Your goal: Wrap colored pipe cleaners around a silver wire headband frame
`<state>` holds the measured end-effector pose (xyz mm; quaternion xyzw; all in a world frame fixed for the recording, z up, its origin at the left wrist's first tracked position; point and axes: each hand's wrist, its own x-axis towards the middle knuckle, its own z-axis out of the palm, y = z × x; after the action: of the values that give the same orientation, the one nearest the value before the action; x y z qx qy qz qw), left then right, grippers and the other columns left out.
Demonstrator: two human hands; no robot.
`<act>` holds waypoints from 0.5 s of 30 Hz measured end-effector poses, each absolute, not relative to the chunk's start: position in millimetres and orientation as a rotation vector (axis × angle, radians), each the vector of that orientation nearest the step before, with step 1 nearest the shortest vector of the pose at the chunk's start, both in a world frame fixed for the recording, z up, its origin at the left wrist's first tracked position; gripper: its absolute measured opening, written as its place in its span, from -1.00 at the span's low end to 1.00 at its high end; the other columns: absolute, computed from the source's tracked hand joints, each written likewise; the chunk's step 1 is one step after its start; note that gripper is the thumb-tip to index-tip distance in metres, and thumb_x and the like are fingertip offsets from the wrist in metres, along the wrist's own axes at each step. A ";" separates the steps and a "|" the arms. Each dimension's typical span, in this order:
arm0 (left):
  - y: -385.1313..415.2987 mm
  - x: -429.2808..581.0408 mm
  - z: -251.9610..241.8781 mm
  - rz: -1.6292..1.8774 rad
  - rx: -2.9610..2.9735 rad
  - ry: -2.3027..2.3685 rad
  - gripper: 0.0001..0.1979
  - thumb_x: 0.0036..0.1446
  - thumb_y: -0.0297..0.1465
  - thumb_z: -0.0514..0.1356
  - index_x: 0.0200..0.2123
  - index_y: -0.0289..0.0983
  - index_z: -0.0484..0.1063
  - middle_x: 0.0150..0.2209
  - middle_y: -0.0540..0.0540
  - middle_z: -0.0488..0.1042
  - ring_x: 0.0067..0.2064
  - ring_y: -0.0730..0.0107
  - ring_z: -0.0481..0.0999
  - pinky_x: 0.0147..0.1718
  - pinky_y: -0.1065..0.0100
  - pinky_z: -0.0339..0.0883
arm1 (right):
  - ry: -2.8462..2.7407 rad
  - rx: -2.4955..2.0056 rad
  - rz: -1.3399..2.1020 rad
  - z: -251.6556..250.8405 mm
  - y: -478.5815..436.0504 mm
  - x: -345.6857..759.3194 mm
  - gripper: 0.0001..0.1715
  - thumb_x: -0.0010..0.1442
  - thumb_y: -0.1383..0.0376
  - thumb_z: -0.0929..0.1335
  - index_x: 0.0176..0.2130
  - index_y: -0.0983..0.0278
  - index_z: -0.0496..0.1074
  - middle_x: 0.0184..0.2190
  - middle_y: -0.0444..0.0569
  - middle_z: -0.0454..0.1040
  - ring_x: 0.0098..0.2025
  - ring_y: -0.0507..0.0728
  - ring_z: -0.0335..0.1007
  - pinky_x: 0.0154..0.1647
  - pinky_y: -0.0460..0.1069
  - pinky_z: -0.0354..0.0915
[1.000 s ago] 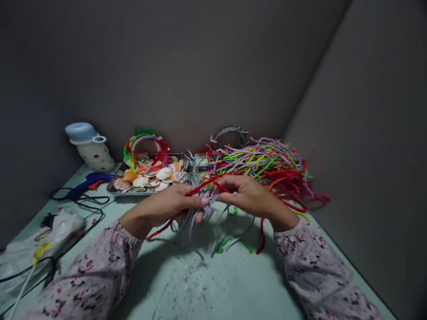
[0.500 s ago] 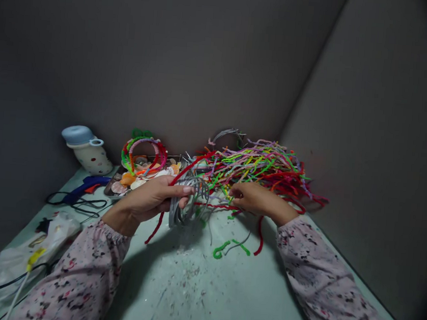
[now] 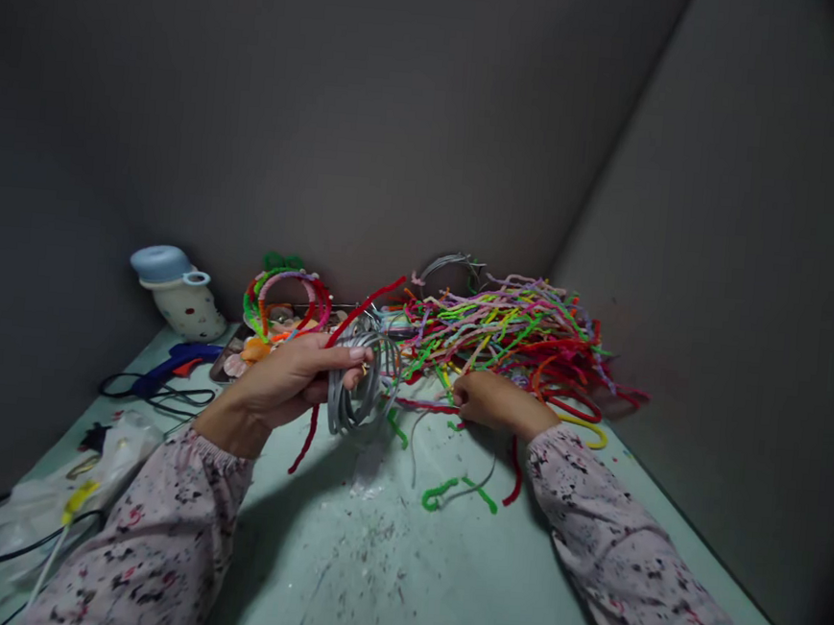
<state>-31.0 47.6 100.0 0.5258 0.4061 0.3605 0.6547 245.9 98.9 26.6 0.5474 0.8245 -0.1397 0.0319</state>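
Note:
My left hand (image 3: 304, 371) is closed around a coil of grey wire (image 3: 353, 394). A red pipe cleaner (image 3: 355, 317) is held in the same hand, one end rising above the coil and the other hanging below. My right hand (image 3: 486, 398) is at the near edge of a pile of coloured pipe cleaners (image 3: 503, 319). Its fingers are curled down and closed; what they pinch, if anything, is hidden. Beside those fingers lies a red strand (image 3: 416, 405). Closer to me are green pipe cleaner pieces (image 3: 438, 495) and a thin grey wire (image 3: 472, 485).
Wrapped colourful hoops (image 3: 288, 302) stand at the back, by a tray of shells (image 3: 236, 361). On the left are a bottle with a blue lid (image 3: 183, 299), a blue tool with a cord (image 3: 171, 370) and a plastic bag (image 3: 117, 448). Grey walls border the table.
My right hand has moved slightly down, its fingers more curled. A yellow pipe cleaner now shows behind its wrist. The coil and red pipe cleaner stay in my left hand; the view has shifted slightly.

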 end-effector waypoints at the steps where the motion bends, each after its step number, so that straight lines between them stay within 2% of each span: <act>1: 47.6 -31.1 100.2 0.819 1.193 0.921 -0.71 0.01 -0.27 0.32 -0.49 -0.40 0.41 -0.58 0.04 0.34 -0.67 0.76 -0.04 -0.73 0.57 -0.28 | 2.557 1.665 -0.448 27.8 98.8 246.0 -0.87 0.00 0.42 0.33 -0.41 0.31 0.50 -0.46 0.00 0.52 -0.43 0.07 0.36 -0.49 -0.08 0.03; 3: 47.1 -30.5 100.8 0.819 1.187 0.920 -0.71 0.00 -0.27 0.33 -0.49 -0.40 0.41 -0.59 0.04 0.34 -0.67 0.76 -0.03 -0.73 0.57 -0.28 | 2.599 1.623 -0.496 31.7 99.0 247.4 -0.85 0.02 0.43 0.31 -0.41 0.32 0.49 -0.47 -0.02 0.50 -0.44 0.05 0.34 -0.48 -0.09 0.05; 6: 46.7 -28.6 100.3 0.814 1.178 0.922 -0.72 0.01 -0.28 0.32 -0.51 -0.39 0.39 -0.58 0.04 0.35 -0.66 0.75 0.01 -0.73 0.58 -0.26 | 2.678 1.543 -0.622 41.4 98.8 253.6 -0.82 0.07 0.38 0.32 -0.28 0.30 0.49 -0.41 -0.08 0.51 -0.38 0.04 0.36 -0.42 -0.13 0.12; 8: 46.8 -27.1 99.3 0.799 1.186 0.925 -0.72 0.02 -0.29 0.31 -0.52 -0.38 0.38 -0.58 0.03 0.35 -0.66 0.74 0.01 -0.74 0.57 -0.26 | 2.761 1.456 -0.829 51.0 96.7 259.2 -0.77 0.13 0.34 0.30 -0.19 0.29 0.48 -0.34 -0.08 0.52 -0.32 0.04 0.38 -0.36 -0.13 0.18; 11: 46.8 -24.1 98.1 0.784 1.193 0.929 -0.73 0.03 -0.30 0.30 -0.52 -0.37 0.38 -0.58 0.04 0.35 -0.66 0.73 0.02 -0.73 0.55 -0.27 | 2.820 1.361 -1.114 69.7 88.5 264.5 -0.76 0.17 0.30 0.29 -0.19 0.30 0.48 -0.30 -0.05 0.52 -0.28 0.07 0.38 -0.27 -0.09 0.24; 15: 44.2 -16.0 97.0 0.757 1.184 0.940 -0.76 0.04 -0.30 0.29 -0.48 -0.37 0.41 -0.54 0.00 0.38 -0.60 0.67 0.15 -0.68 0.54 -0.11 | 2.880 1.281 -1.266 95.5 72.3 259.5 -0.68 0.23 0.26 0.27 -0.06 0.27 0.47 -0.13 -0.01 0.51 -0.14 0.11 0.40 -0.11 -0.02 0.27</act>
<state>-16.0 44.2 97.0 0.5241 0.4159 0.3351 0.6633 259.5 72.3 95.5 0.3741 0.8410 -0.3696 -0.1270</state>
